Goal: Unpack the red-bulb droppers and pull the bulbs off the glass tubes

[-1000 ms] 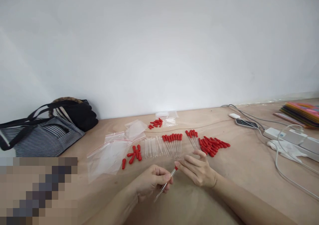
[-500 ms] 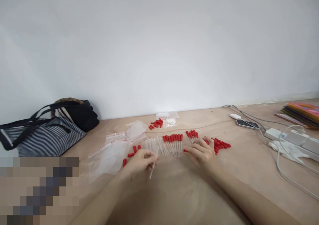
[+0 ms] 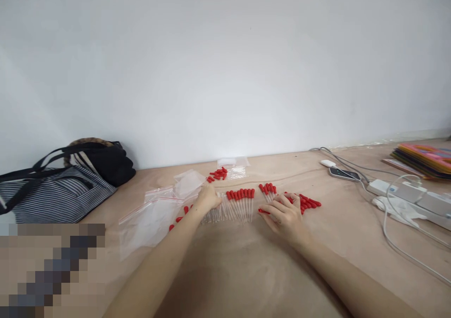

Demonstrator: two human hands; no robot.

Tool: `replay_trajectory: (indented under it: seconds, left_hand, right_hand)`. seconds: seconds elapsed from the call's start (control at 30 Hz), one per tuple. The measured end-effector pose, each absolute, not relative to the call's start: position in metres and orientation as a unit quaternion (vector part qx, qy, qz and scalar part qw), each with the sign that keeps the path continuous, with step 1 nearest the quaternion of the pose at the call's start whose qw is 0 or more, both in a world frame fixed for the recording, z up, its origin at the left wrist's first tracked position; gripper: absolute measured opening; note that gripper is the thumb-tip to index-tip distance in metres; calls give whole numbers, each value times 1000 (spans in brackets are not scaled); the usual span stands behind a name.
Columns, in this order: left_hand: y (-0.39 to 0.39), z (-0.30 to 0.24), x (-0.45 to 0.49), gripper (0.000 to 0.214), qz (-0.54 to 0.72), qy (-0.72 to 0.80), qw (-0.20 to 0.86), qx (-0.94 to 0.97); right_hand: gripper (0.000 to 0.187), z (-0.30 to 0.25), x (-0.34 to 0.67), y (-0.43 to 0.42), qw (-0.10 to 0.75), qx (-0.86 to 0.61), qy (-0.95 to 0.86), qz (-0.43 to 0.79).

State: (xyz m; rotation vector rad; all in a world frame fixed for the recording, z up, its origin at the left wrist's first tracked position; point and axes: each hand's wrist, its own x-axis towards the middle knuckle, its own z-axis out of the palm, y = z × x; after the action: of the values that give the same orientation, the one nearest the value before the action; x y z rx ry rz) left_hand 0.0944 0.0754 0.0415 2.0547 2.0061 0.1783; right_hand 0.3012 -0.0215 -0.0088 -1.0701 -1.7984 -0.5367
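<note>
My left hand (image 3: 208, 198) reaches over the row of clear glass tubes (image 3: 220, 212), its fingers curled and mostly turned away from view. Whatever it may be pinching is hidden. Farther right, my right hand (image 3: 287, 217) rests low over the table, fingers bent around a red rubber bulb (image 3: 263, 210) that pokes out at the fingertips. Between the hands lies a row of glass droppers (image 3: 241, 204) with red bulbs on their far ends. Behind the right hand is a smaller group of droppers (image 3: 268, 191). A pile of red bulbs (image 3: 310, 203) lies beyond its knuckles.
Clear zip bags (image 3: 151, 219) lie at the left, with a few red bulbs beside them. More small red bulbs (image 3: 217, 174) sit near the wall. A striped bag (image 3: 73, 191) stands far left. A phone (image 3: 344, 174), power strip (image 3: 408, 191) and cables occupy the right.
My left hand has moved forward from the near side of the tubes, where it held a thin tube, to above the row. My right hand stays almost in place.
</note>
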Motion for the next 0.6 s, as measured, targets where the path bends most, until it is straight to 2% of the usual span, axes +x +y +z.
replay_trajectory:
  seconds: [0.13, 0.4, 0.5, 0.6]
  left_hand:
    - [78, 36, 96, 19, 44, 693, 99, 713]
    - [72, 35, 94, 14, 116, 672, 92, 725]
    - [51, 37, 96, 11, 176, 623, 118, 753]
    - [22, 33, 97, 13, 228, 539, 176, 791]
  right_hand:
    - [6, -9, 300, -22, 466, -440, -739, -209]
    - [10, -9, 294, -28, 461, -464, -747, -122]
    - [13, -9, 289, -31, 454, -506, -733, 0]
    - [19, -9, 282, -31, 487, -515, -676, 203]
